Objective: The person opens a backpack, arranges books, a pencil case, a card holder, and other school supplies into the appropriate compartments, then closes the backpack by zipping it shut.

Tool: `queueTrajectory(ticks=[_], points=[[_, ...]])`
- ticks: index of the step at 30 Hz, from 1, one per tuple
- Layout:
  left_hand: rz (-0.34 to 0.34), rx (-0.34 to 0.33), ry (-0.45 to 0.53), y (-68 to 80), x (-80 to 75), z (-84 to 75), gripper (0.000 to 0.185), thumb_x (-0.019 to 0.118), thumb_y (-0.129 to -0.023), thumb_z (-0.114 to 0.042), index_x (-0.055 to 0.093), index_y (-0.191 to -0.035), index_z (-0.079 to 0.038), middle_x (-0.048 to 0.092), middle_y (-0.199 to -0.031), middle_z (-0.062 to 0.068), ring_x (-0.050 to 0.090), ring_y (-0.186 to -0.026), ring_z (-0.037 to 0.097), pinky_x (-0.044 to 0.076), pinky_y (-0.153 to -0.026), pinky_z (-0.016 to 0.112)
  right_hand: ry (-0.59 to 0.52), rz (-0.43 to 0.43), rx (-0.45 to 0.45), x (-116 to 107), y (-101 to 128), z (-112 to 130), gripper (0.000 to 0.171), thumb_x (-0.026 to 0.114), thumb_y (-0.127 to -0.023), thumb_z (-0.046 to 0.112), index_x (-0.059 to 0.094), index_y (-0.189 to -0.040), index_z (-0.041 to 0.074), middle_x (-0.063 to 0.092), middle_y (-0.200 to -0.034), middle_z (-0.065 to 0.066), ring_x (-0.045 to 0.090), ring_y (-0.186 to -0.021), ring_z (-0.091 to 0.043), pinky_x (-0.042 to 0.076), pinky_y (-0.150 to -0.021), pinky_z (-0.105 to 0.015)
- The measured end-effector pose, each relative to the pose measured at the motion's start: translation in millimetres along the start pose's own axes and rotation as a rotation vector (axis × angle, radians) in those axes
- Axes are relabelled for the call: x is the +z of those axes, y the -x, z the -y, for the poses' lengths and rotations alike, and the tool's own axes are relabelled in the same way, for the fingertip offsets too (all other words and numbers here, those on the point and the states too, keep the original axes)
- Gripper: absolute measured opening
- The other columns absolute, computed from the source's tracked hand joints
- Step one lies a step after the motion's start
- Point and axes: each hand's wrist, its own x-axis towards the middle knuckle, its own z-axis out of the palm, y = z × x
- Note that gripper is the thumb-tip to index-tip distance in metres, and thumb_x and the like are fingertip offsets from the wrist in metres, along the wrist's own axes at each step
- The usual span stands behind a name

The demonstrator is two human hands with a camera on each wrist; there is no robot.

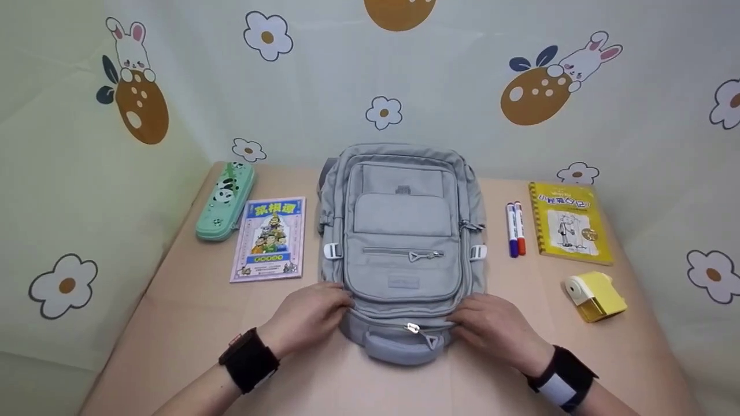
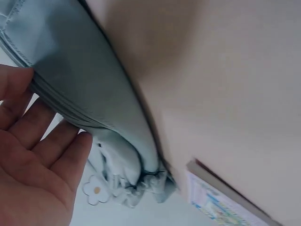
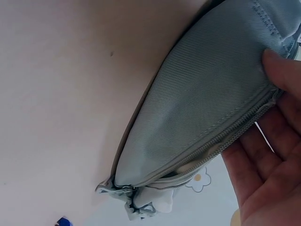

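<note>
Resting on the near end of a grey backpack [image 1: 403, 248], my left hand [image 1: 309, 318] and right hand [image 1: 494, 329] sit one at each lower corner, fingers curved over the fabric beside the main zipper [image 1: 411, 328]. From the left wrist camera, the left fingers [image 2: 44, 136] lie nearly straight against the zipped seam, touching it rather than clamping it. From the right wrist camera, the thumb sits on the ribbed side panel while the other right fingers [image 3: 263, 155] run along the zipper line from the far side, so this hand has the bag's edge lightly between thumb and fingers. I wear a black wrist strap on each arm.

The backpack lies flat on its back in the middle of the beige table [image 1: 191, 323], its grab handle toward me and its front pockets facing up.

Left of it lies a comic book [image 1: 269, 240], and beyond that a green panda pencil case [image 1: 225, 199]. To the right, two markers [image 1: 515, 229] lie side by side just off the bag, then a yellow spiral notebook [image 1: 569, 222], with a yellow pencil sharpener [image 1: 595, 296] nearer me. Behind the table hangs a backdrop [image 1: 462, 86] printed with flowers and rabbits.
</note>
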Motion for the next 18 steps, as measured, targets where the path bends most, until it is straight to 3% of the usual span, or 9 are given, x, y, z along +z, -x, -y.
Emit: queueTrajectory(ticks=[5,10,14,18], points=[[0.028,0.038,-0.007,-11.9,0.3,-22.0,0.015,0.069,-0.095,-0.021,0.075,-0.108,-0.016,0.073,-0.102,-0.004,0.066,-0.094,0.015,0.054,-0.082,0.034,0.006,0.006,0.02,0.5,-1.5,1.1,0.024,0.083,-0.084,0.016,0.078,-0.108,0.018,0.074,-0.108,0.006,0.068,-0.1,-0.014,0.056,-0.081,-0.034],[0.084,0.14,-0.038,-34.5,7.7,-51.5,0.018,0.071,-0.096,-0.03,0.075,-0.109,-0.018,0.072,-0.102,-0.007,0.063,-0.095,0.011,0.052,-0.085,0.03,0.009,0.027,0.055,0.0,-2.3,1.1,0.026,0.083,-0.084,0.016,0.078,-0.109,0.019,0.074,-0.108,0.008,0.068,-0.1,-0.011,0.056,-0.08,-0.033],[0.078,0.238,-0.079,-49.9,19.7,-71.6,0.02,0.076,-0.092,-0.033,0.075,-0.108,-0.021,0.068,-0.099,-0.01,0.06,-0.091,0.008,0.05,-0.081,0.025,0.042,0.005,0.041,1.3,-2.6,1.6,0.026,0.085,-0.08,0.013,0.078,-0.106,0.018,0.075,-0.105,0.008,0.067,-0.097,-0.011,0.056,-0.078,-0.033],[0.055,0.299,-0.137,-57.2,31.9,-79.3,0.019,0.078,-0.089,-0.03,0.075,-0.106,-0.023,0.064,-0.097,-0.01,0.057,-0.086,0.007,0.047,-0.075,0.022,0.059,-0.004,0.03,2.3,-3.1,2.8,0.028,0.084,-0.08,0.012,0.078,-0.106,0.017,0.075,-0.105,0.007,0.068,-0.097,-0.012,0.056,-0.079,-0.033]])
